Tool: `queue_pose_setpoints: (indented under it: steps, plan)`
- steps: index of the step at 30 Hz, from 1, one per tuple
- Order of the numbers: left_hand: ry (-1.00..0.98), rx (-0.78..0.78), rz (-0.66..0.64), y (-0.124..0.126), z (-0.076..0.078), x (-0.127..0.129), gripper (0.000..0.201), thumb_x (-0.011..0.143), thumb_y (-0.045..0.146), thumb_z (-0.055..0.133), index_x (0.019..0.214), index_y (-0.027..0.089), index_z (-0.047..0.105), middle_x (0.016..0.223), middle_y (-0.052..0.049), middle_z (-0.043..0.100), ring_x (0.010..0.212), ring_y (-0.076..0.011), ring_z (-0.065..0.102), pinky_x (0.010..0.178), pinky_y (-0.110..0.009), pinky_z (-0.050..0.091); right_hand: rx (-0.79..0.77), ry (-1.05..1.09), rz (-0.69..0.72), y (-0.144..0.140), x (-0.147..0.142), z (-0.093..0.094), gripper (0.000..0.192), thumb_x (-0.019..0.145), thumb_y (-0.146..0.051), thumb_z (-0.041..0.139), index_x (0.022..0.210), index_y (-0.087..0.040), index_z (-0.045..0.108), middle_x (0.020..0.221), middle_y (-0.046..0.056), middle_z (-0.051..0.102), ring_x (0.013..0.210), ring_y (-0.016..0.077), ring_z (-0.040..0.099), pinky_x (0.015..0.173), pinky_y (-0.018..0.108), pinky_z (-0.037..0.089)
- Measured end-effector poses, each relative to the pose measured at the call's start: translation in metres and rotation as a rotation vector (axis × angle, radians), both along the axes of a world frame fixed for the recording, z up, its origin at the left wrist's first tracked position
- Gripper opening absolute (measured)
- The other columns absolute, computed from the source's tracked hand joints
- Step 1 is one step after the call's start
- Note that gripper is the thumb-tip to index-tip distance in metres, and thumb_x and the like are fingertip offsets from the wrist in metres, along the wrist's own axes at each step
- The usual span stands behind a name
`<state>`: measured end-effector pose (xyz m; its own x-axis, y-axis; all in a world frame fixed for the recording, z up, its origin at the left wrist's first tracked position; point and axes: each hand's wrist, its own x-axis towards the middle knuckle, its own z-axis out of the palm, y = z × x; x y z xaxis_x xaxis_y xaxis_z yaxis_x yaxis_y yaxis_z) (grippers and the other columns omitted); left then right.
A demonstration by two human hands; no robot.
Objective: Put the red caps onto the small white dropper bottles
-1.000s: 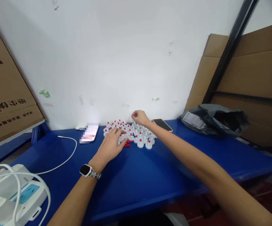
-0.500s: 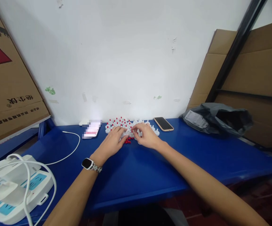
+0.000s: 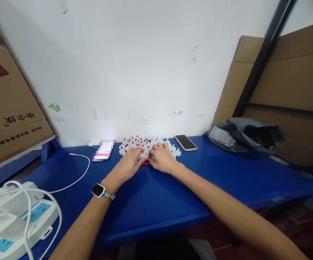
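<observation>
Nearest, a white power strip (image 3: pixel 39 215) sits at the left end of the blue bench (image 3: pixel 156 198). Farther in, a watch (image 3: pixel 98 190) circles the left wrist. The left hand (image 3: pixel 129 162) arches over the pile, thumb apart from its fingers and pointing toward the right hand (image 3: pixel 163 157), whose fingers are bent inward. Fingertips almost meet above white caps; whether either hand pinches one, I cannot tell. Small loose red tips (image 3: pixel 145 164) lie just below the thumbs. Behind, red-tipped caps (image 3: pixel 135 141) stand at left and bare white caps (image 3: pixel 176 152) at right, close to the wall (image 3: pixel 145 72). A dark-screened phone (image 3: pixel 185 142) lies beside them. One second ago the right hand was at the pile's back edge; now it is beside the left, which stays over the caps.
</observation>
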<state>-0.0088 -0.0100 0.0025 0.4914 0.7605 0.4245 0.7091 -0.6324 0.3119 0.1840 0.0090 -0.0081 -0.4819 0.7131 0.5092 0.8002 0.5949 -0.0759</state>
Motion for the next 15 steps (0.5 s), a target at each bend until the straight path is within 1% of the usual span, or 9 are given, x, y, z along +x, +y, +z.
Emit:
queue_pose_setpoints:
  steps: [2, 4, 5, 7, 9, 11, 15]
  plan:
    - [-0.003, -0.03, -0.002, -0.003, 0.002, 0.002, 0.034, 0.1, 0.048, 0.035, 0.113, 0.022, 0.052, 0.1, -0.007, 0.059, 0.095, -0.0237, 0.056, 0.085, -0.04, 0.046, -0.082, 0.295, -0.04, 0.001, 0.0, 0.003, 0.011, 0.083, -0.025, 0.057, 0.081, -0.018, 0.065, 0.085, 0.005, 0.066, 0.089, 0.0216, 0.056, 0.086, 0.039, 0.034]
    - [0.008, -0.035, -0.016, -0.005, 0.004, 0.004, 0.033, 0.1, 0.048, 0.034, 0.109, 0.022, 0.052, 0.097, -0.006, 0.059, 0.092, -0.0234, 0.056, 0.082, -0.039, 0.046, -0.168, 0.588, -0.069, 0.001, -0.001, 0.006, 0.012, 0.082, -0.027, 0.055, 0.079, -0.018, 0.062, 0.078, 0.001, 0.064, 0.078, 0.0172, 0.056, 0.081, 0.034, 0.037]
    - [0.014, -0.027, -0.024, -0.007, 0.005, 0.006, 0.033, 0.1, 0.048, 0.035, 0.108, 0.021, 0.052, 0.096, -0.006, 0.06, 0.091, -0.0234, 0.056, 0.081, -0.038, 0.046, -0.212, 0.705, -0.06, 0.001, -0.003, 0.007, 0.013, 0.083, -0.029, 0.053, 0.079, -0.018, 0.06, 0.074, 0.0, 0.063, 0.073, 0.0157, 0.055, 0.076, 0.032, 0.039]
    - [0.019, 0.0, -0.033, -0.009, 0.005, 0.009, 0.032, 0.1, 0.047, 0.034, 0.107, 0.021, 0.052, 0.094, -0.006, 0.06, 0.09, -0.0231, 0.056, 0.08, -0.038, 0.046, -0.289, 0.86, -0.001, 0.0, -0.007, 0.008, 0.016, 0.084, -0.032, 0.051, 0.078, -0.019, 0.058, 0.07, -0.001, 0.059, 0.066, 0.0142, 0.052, 0.068, 0.028, 0.04]
    - [0.027, 0.028, -0.053, -0.01, 0.005, 0.012, 0.031, 0.101, 0.045, 0.034, 0.109, 0.021, 0.052, 0.095, -0.006, 0.06, 0.091, -0.023, 0.056, 0.082, -0.038, 0.046, -0.325, 0.921, 0.061, -0.003, -0.011, 0.007, 0.017, 0.084, -0.034, 0.05, 0.078, -0.019, 0.056, 0.069, -0.002, 0.056, 0.063, 0.0136, 0.05, 0.063, 0.027, 0.039]
    - [0.038, 0.05, -0.07, -0.01, 0.005, 0.013, 0.028, 0.102, 0.04, 0.034, 0.111, 0.02, 0.051, 0.099, -0.007, 0.06, 0.094, -0.0231, 0.055, 0.084, -0.038, 0.046, -0.327, 0.914, 0.092, -0.007, -0.014, 0.005, 0.016, 0.085, -0.034, 0.05, 0.078, -0.02, 0.054, 0.068, -0.003, 0.055, 0.062, 0.0133, 0.049, 0.061, 0.026, 0.039]
    - [0.035, 0.084, -0.05, -0.011, 0.003, 0.016, 0.025, 0.103, 0.034, 0.031, 0.111, 0.019, 0.049, 0.101, -0.008, 0.058, 0.095, -0.0231, 0.054, 0.084, -0.039, 0.046, -0.287, 0.872, 0.087, -0.013, -0.015, 0.005, 0.014, 0.088, -0.032, 0.048, 0.08, -0.022, 0.052, 0.068, -0.004, 0.053, 0.061, 0.0132, 0.049, 0.061, 0.025, 0.039]
